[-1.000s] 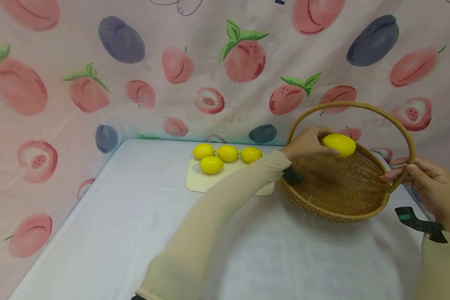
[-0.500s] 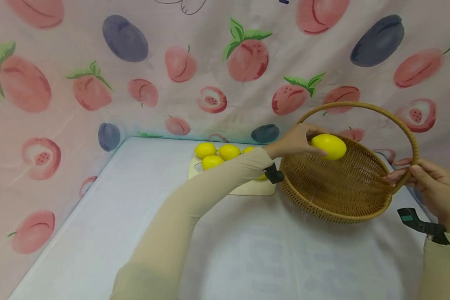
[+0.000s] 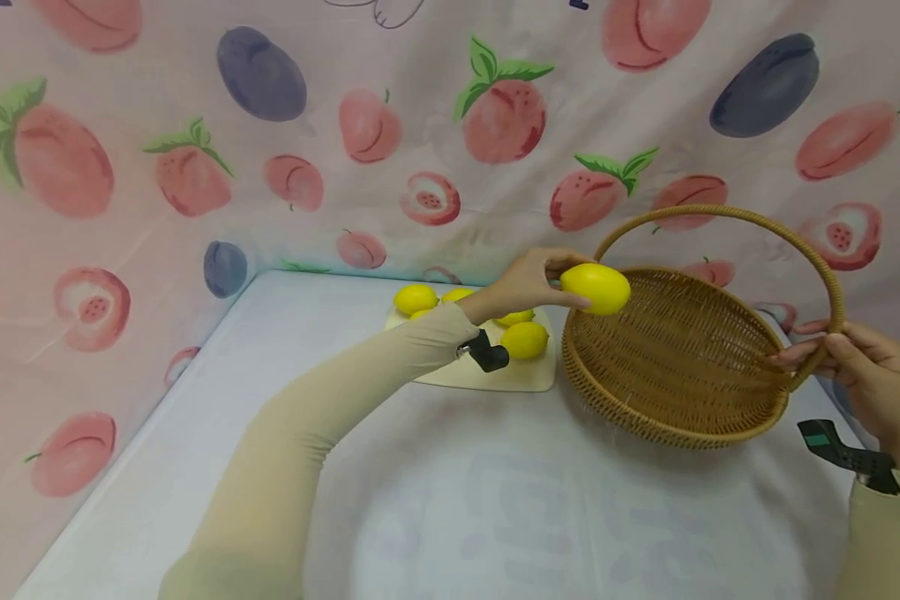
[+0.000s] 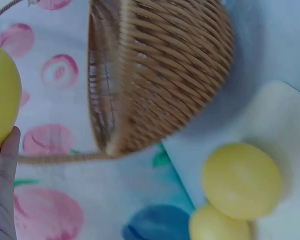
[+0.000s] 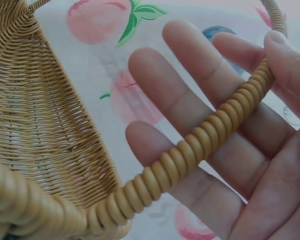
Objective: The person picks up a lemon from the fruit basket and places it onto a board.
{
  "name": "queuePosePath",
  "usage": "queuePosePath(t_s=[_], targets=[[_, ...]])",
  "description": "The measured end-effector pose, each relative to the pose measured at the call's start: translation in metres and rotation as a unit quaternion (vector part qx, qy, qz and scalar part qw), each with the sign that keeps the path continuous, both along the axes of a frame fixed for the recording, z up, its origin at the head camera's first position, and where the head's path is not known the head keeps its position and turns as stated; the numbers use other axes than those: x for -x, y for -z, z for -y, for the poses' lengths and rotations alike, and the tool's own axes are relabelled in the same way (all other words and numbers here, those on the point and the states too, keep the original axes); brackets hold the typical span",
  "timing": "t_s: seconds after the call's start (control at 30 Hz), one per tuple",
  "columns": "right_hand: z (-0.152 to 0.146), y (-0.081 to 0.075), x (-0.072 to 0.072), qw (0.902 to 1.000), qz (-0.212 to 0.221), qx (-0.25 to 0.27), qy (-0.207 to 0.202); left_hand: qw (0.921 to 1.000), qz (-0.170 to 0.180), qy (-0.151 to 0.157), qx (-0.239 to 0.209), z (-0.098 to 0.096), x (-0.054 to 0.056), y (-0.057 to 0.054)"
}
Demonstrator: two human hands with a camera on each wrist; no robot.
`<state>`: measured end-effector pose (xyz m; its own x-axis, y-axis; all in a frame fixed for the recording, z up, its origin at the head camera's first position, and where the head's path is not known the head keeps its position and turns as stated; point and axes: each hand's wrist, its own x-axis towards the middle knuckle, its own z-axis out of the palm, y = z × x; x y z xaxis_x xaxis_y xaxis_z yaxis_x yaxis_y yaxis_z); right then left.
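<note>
A yellow lemon is pinched between the thumb and fingers of my left hand, raised just left of the basket's rim. In the left wrist view this lemon shows at the left edge with one finger against it. The woven wicker basket tilts with its mouth toward me, and its visible inside holds nothing. My right hand grips the right side of its arched handle; in the right wrist view the thumb presses the handle while the other fingers extend behind it.
Several lemons lie on a cream cutting board left of the basket, partly hidden by my left forearm. A white cloth covers the table. A fruit-printed curtain hangs along the back and left.
My left hand has carried the lemon leftward, from over the basket's mouth to beside its left rim. The right hand keeps its grip on the handle, and the basket has hardly moved.
</note>
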<state>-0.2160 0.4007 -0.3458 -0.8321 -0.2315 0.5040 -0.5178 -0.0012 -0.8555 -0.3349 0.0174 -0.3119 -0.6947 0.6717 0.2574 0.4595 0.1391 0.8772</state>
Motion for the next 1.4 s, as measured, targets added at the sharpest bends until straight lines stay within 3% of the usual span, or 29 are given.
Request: queuePosePath(t_s=[0.4,0.63,1.0,1.2,1.4], targets=[[-0.003,0.002,0.003,0.9994,-0.011,0.019,-0.028,0.9969,0.046,-0.063,-0.012,0.053,0.004,0.034],[-0.002,0.002,0.002,0.9998,-0.017,-0.005,-0.011,0.9908,0.057,-0.118,-0.033,0.078,-0.001,0.056],[-0.004,0.002,0.004,0.9990,-0.013,0.027,-0.032,0.9794,0.087,-0.182,-0.016,0.101,-0.012,0.096],[-0.003,0.001,0.003,0.9992,-0.011,0.026,-0.027,0.9760,0.072,-0.205,0.014,0.106,-0.015,0.107],[-0.003,0.002,0.003,0.9996,-0.011,0.016,-0.020,0.9752,0.027,-0.213,0.054,0.111,-0.016,0.115]])
